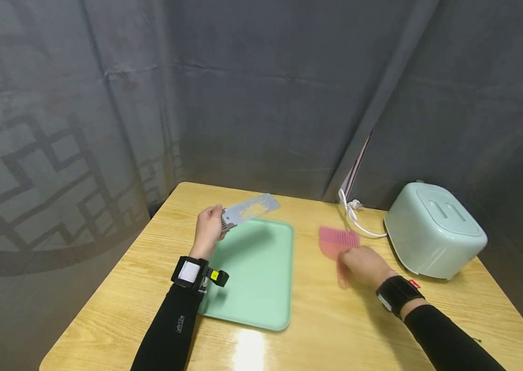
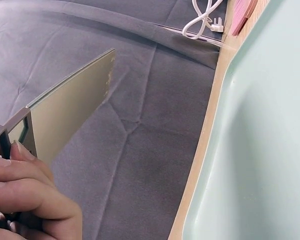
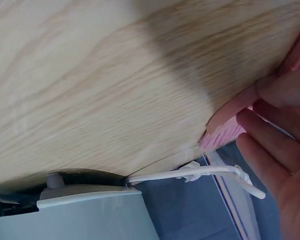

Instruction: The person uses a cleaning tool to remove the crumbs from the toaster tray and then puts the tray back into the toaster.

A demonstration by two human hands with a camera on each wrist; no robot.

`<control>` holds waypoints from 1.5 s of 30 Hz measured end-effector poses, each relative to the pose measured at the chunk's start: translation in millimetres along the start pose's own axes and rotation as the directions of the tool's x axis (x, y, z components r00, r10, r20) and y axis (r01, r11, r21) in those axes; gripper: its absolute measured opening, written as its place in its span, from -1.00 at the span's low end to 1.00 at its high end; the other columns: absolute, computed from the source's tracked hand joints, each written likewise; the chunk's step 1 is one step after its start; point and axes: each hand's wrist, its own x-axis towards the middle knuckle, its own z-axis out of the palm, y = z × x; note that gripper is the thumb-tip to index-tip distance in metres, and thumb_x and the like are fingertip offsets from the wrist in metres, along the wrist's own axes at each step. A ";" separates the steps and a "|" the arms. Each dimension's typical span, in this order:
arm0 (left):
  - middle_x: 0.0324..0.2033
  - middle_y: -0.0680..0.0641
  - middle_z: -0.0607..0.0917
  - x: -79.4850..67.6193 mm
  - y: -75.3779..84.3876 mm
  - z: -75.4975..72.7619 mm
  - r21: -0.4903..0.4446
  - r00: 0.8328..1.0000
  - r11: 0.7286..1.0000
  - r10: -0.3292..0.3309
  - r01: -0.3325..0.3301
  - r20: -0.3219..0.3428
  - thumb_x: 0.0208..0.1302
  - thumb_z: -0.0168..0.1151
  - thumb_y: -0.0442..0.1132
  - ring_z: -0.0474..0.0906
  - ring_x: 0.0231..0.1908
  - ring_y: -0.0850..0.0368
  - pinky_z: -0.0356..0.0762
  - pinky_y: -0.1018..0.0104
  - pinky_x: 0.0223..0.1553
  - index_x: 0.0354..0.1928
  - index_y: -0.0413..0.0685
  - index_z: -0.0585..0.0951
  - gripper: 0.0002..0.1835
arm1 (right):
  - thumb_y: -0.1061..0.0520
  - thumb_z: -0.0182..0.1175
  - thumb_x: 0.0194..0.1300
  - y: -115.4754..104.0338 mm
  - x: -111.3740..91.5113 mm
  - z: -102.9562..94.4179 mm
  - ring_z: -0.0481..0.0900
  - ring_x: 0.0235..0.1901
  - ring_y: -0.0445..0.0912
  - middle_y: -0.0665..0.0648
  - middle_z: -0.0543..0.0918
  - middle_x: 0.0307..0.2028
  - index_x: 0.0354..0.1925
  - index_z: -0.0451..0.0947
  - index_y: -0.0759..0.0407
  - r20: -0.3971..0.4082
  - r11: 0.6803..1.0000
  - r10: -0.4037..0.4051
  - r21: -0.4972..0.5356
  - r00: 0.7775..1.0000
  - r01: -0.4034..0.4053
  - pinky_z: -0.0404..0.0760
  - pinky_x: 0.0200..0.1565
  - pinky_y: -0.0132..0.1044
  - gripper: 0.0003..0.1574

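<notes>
In the head view my left hand (image 1: 207, 229) grips the slotted grey-brown end of a flat rectangular plate (image 1: 252, 207) with yellowish flecks on its face. It is held tilted above the far left part of a pale green tray (image 1: 258, 281). The left wrist view shows the plate (image 2: 72, 102) thin and smooth, with curled fingers (image 2: 35, 195) at its slotted end. My right hand (image 1: 364, 265) holds the handle of a pink comb-like tool (image 1: 335, 242), slightly blurred, over the table right of the tray. Its row of teeth or bristles points away from me.
A pale green toaster (image 1: 433, 232) stands at the table's right side. Its white cord (image 1: 358, 224) and plug lie near the back edge, beyond the pink tool. A grey curtain (image 1: 261, 103) hangs behind the wooden table (image 1: 150, 273).
</notes>
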 end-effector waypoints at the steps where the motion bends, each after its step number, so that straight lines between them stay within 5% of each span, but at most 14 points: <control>1: -0.25 -0.21 0.60 0.3 0.5 -0.2 0.001 1.000 1.000 0.000 0.000 0.000 0.45 -0.23 0.07 0.41 -0.58 0.17 0.22 0.45 -0.70 0.01 -0.15 0.47 -0.53 | 0.29 0.28 -0.24 -0.3 0.6 0.4 0.41 -0.61 -0.26 -0.23 0.48 -0.67 -0.68 0.46 -0.18 -0.002 1.000 -0.004 -0.012 1.000 0.004 0.52 -0.50 -0.25 -0.66; 7: -0.28 -0.22 0.60 1.2 0.0 -0.4 -0.008 1.000 1.000 0.011 -0.011 -0.005 0.45 -0.23 0.07 0.39 -0.61 0.18 0.22 0.46 -0.72 -0.05 -0.15 0.48 -0.55 | 0.23 0.31 -0.13 -4.0 3.6 6.2 0.48 -0.58 -0.17 -0.08 0.60 -0.59 -0.62 0.54 -0.09 -0.057 0.992 -0.036 -0.124 0.998 0.029 0.53 -0.51 -0.24 -0.80; 13: -0.31 -0.23 0.57 -0.2 -2.1 0.0 -0.006 0.999 0.999 0.032 -0.032 -0.009 0.44 -0.22 0.09 0.35 -0.63 0.16 0.20 0.45 -0.72 -0.10 -0.17 0.48 -0.54 | 0.03 0.38 -0.13 -8.2 4.6 9.9 0.51 -0.51 -0.16 -0.09 0.64 -0.54 -0.62 0.57 -0.14 -0.050 0.995 -0.027 -0.098 0.998 0.022 0.56 -0.43 -0.22 -0.86; 19: -0.35 -0.23 0.55 -1.9 -2.5 0.3 0.008 0.999 0.999 0.045 -0.045 -0.004 0.45 -0.23 0.09 0.33 -0.66 0.17 0.21 0.45 -0.72 -0.10 -0.19 0.48 -0.53 | 0.08 0.41 -0.15 -14.7 2.1 14.9 0.45 -0.60 -0.15 -0.05 0.56 -0.62 -0.64 0.50 -0.06 -0.108 0.987 0.051 -0.144 0.993 -0.066 0.59 -0.52 -0.17 -0.78; 25: -0.38 -0.19 0.55 -1.6 -1.6 0.0 0.005 0.999 0.999 0.038 -0.038 0.008 0.43 -0.23 0.13 0.33 -0.67 0.20 0.21 0.46 -0.72 -0.11 -0.20 0.47 -0.49 | 0.23 0.17 -0.08 -18.1 1.8 5.1 0.44 -0.52 0.06 0.18 0.51 -0.50 -0.41 0.44 0.20 -0.252 0.965 0.153 -0.170 0.956 -0.199 0.52 -0.68 -0.05 -0.84; 29: -0.37 -0.19 0.55 -1.3 -1.8 -0.1 0.002 0.999 1.000 0.031 -0.031 0.014 0.44 -0.23 0.13 0.32 -0.66 0.19 0.21 0.45 -0.72 -0.11 -0.20 0.47 -0.49 | 0.21 0.19 0.03 -18.4 5.5 -5.8 0.46 -0.39 0.13 0.25 0.56 -0.37 -0.26 0.44 0.24 -0.307 0.958 0.222 -0.111 0.926 -0.266 0.51 -0.66 0.01 -0.75; 37: -0.35 -0.21 0.57 0.2 -4.5 -4.8 0.000 1.000 1.000 0.022 -0.022 0.019 0.45 -0.24 0.10 0.32 -0.66 0.18 0.18 0.45 -0.73 -0.10 -0.18 0.48 -0.52 | 0.10 0.13 0.20 -18.3 19.7 -28.0 0.48 -0.59 0.10 0.19 0.54 -0.58 -0.42 0.36 0.11 -0.335 0.932 0.362 0.106 0.870 -0.347 0.40 -0.71 -0.03 -0.84; 42: -0.33 -0.20 0.60 0.0 -5.0 -8.1 0.005 1.000 1.000 0.012 -0.012 0.020 0.44 -0.25 0.13 0.33 -0.65 0.18 0.19 0.45 -0.72 -0.07 -0.15 0.48 -0.50 | 0.04 0.02 0.26 -17.6 33.2 -53.7 0.47 -0.67 0.06 0.23 0.54 -0.63 -0.25 0.39 0.21 -0.331 0.885 0.456 0.267 0.826 -0.382 0.36 -0.72 -0.06 -0.76; 45: -0.29 -0.20 0.61 -1.0 -5.2 -9.7 0.017 1.000 1.000 0.003 -0.003 0.016 0.44 -0.25 0.15 0.39 -0.60 0.17 0.22 0.44 -0.69 -0.04 -0.13 0.48 -0.49 | 0.05 0.00 0.26 -20.3 44.5 -71.5 0.40 -0.72 -0.04 0.20 0.53 -0.62 -0.15 0.44 0.25 -0.299 0.830 0.509 0.418 0.807 -0.369 0.32 -0.75 -0.15 -0.68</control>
